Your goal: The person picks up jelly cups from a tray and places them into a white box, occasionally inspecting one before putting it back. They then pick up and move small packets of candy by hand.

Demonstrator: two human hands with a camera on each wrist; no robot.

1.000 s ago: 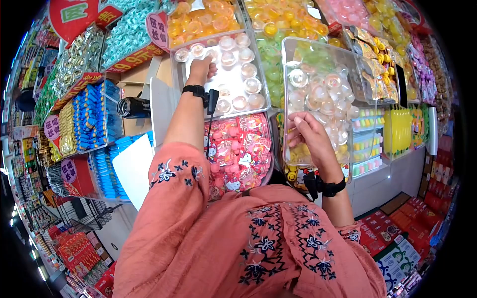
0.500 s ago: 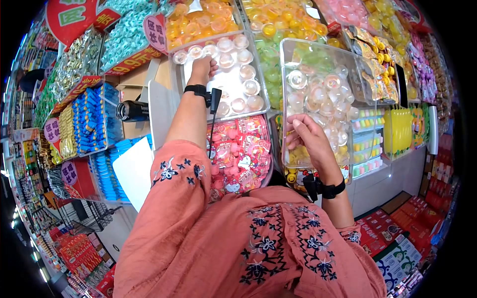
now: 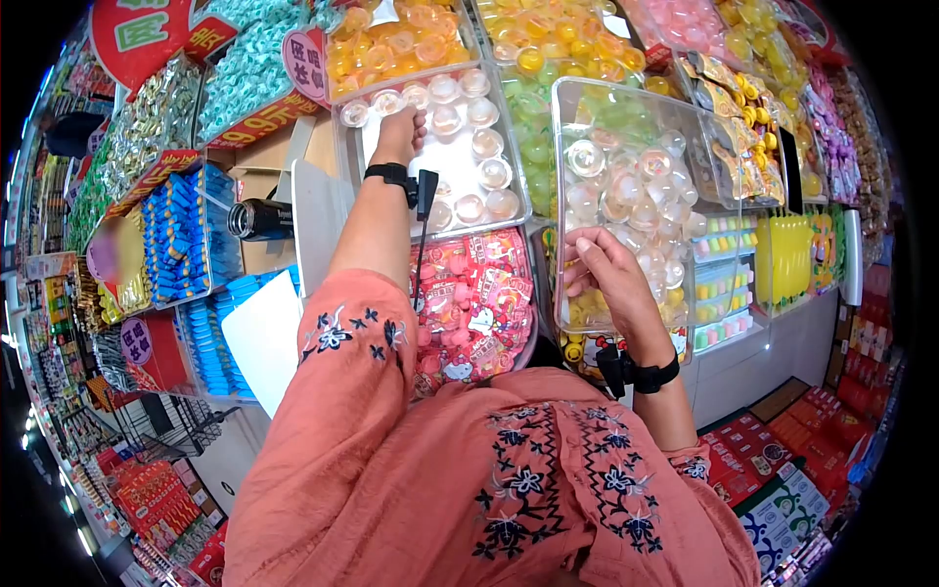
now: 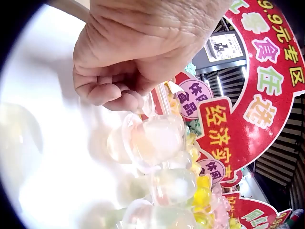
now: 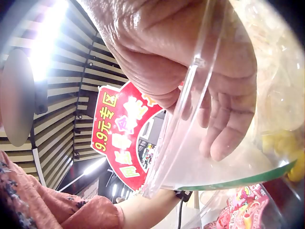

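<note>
In the head view, the left hand is over a white-based clear tray of domed clear cups. The left wrist view shows its curled fingers pinching a small clear piece at a cup, beside another clear, peach-tinted cup. The right hand is at the left edge of a clear plastic box with loose clear cups in it. In the right wrist view, the box's rim crosses the palm between the thumb and the extended fingers.
Orange cups and green ones lie behind. Pink packets fill a bin at the front. A black bottle, blue packets and a white sheet are on the left. Pastel sweets stand at right.
The left hand has shifted very slightly over the tray, with its fingers still curled. The right hand has hardly moved at the box's edge.
</note>
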